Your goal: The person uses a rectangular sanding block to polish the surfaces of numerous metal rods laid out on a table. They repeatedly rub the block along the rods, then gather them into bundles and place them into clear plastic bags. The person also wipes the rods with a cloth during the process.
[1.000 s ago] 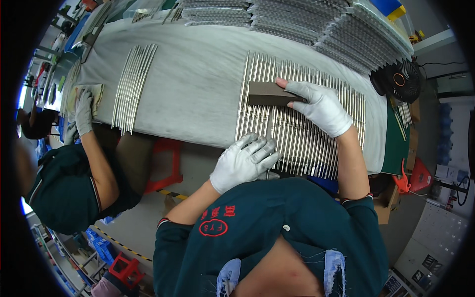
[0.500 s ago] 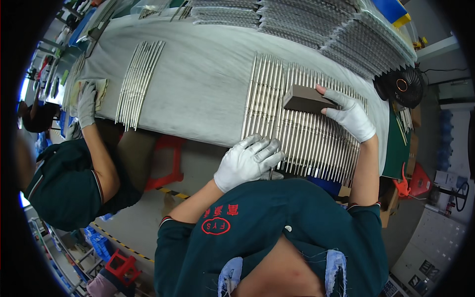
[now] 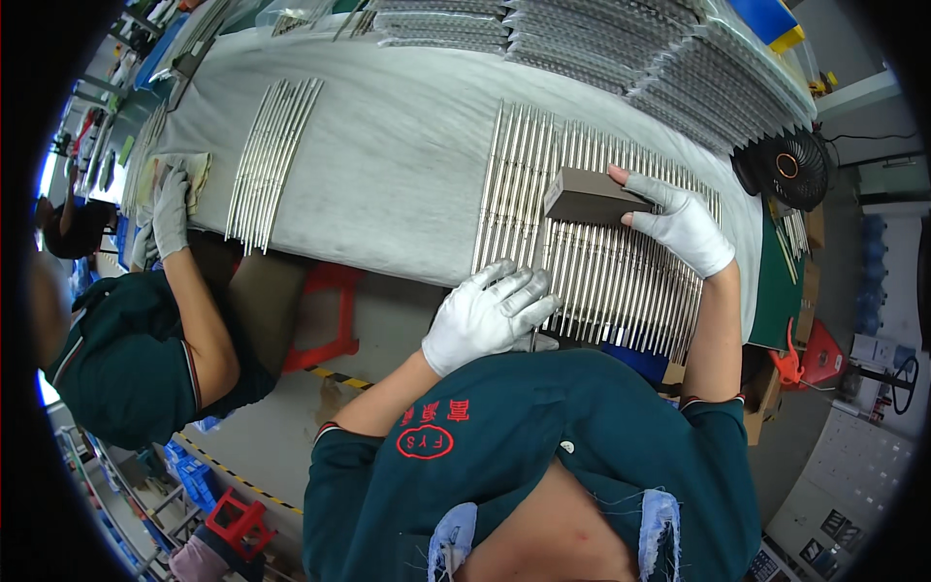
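Observation:
Many slim, shiny metal rods (image 3: 630, 281) lie side by side on the cloth-covered table before me. My right hand (image 3: 684, 228), in a white glove with bare thumb and fingertip, grips a grey-brown rectangular block (image 3: 592, 197) from its right end. The block rests on or just above the upper middle of the rods; its underside is hidden. Over the near ends of the rods at the table's front edge lies my gloved left hand (image 3: 493, 315), fingers stretched and slightly apart. What is under its palm and fingers cannot be seen.
Another bundle of rods (image 3: 274, 165) lies farther left on the pale cloth (image 3: 398, 145). Stacked rods in clear plastic (image 3: 582, 44) line the back. A black fan (image 3: 790, 168) stands at right. Another person's gloved hand (image 3: 172, 209) works at the far left, near a red stool (image 3: 325, 315).
My right hand has shifted slightly left over the rods, carrying the block with it. The left hand stays in nearly the same place.

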The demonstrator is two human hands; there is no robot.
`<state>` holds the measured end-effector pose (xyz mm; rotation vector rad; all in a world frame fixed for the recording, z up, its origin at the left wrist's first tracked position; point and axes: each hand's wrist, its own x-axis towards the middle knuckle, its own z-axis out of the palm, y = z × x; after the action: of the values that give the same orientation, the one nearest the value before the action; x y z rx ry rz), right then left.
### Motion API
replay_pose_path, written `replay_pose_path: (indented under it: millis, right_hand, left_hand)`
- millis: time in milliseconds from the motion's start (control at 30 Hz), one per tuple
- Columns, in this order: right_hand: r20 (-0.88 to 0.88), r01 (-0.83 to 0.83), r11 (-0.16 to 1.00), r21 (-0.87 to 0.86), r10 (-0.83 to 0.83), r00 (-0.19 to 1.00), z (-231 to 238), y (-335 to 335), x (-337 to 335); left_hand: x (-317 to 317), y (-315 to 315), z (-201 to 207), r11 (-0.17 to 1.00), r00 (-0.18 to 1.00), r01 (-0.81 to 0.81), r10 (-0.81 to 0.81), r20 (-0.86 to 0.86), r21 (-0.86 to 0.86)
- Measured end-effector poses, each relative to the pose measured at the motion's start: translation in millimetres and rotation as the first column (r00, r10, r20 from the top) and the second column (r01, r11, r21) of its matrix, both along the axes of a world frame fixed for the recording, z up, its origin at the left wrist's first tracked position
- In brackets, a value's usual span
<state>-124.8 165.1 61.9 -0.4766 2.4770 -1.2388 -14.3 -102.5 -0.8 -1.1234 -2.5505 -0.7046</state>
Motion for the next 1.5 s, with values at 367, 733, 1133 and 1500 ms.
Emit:
replay_pose_path:
  millis: [367, 733, 1133, 1500]
  right_hand:
    - [-0.110, 0.118, 0.992, -0.043, -0.122, 0.986, -2.4, 32.5, 6.5]
    - [-0.526, 0.349, 0.901, 0.258, -0.172, 0.833, -40.1, 64.5, -90.4]
    - [-0.820, 0.523, 0.742, 0.420, 0.063, 0.570, -44.2, 59.1, -88.2]
    - [-0.895, 0.587, 0.731, 0.349, 0.074, 0.440, -45.2, 63.8, -73.0]
  left_hand:
    - [1.6, -2.2, -3.0, 1.000, 1.000, -0.014, 0.014, 0.010, 0.014]
    - [-1.4, -5.6, -0.3, 0.970, 0.979, 0.085, -0.039, 0.199, -0.229]
    - [-8.4, -1.0, -10.4, 0.973, 0.989, -0.009, 0.044, 0.145, -0.231]
    - [-44.4, -28.0, 7.0, 0.887, 0.914, -0.393, 0.405, 0.001, -0.242]
